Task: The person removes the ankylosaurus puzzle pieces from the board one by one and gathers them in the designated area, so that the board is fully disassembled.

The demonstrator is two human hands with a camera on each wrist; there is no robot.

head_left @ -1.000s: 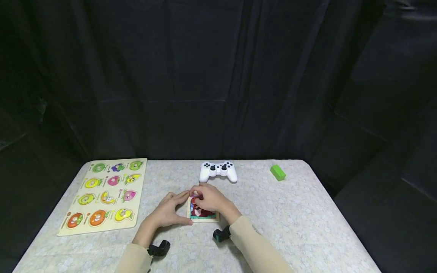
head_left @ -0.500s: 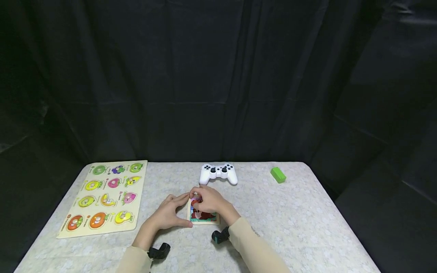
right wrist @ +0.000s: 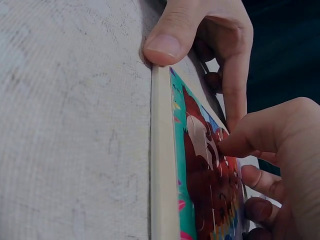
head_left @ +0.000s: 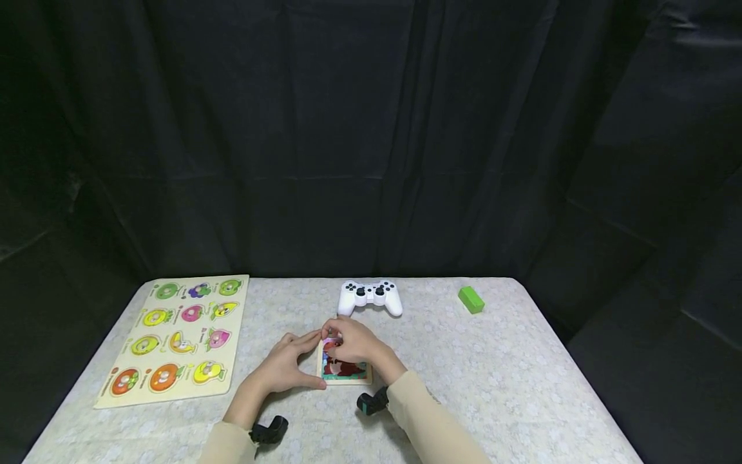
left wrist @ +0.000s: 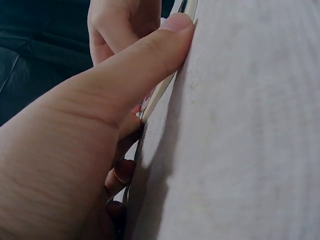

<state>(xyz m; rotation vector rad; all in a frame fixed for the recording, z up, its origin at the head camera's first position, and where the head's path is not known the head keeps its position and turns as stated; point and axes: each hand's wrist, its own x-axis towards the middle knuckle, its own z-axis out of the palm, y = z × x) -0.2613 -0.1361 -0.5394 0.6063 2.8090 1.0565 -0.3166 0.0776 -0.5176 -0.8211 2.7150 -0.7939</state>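
1. Two hands work at the lower centre of the head view, over a small picture board (right wrist: 164, 150) set on the patterned cloth (head_left: 498, 380)
2. The board's pale rim encloses a glossy picture, mostly dark red with a green strip along its lower side
3. The left hand (head_left: 284, 367) is stretched rather than clenched: its thumb touches the board's lower left corner, its forefinger reaches the upper left corner
4. The right hand (head_left: 355, 341) has its fingers curled at the board's upper left, thumb tip on the picture; whether it pinches a piece I cannot tell
5. Left side of the frame: a fruit board (head_left: 185, 390) holds twelve fruit shapes in four rows, with a strip of cloth between it and the left hand
6. A white controller (head_left: 370, 297) sits just beyond the right hand; a green block (head_left: 471, 299), right of centre, lies near the table's far edge
7. Cloth stretches widely from the right sleeve (head_left: 429, 419) towards the table's right edge
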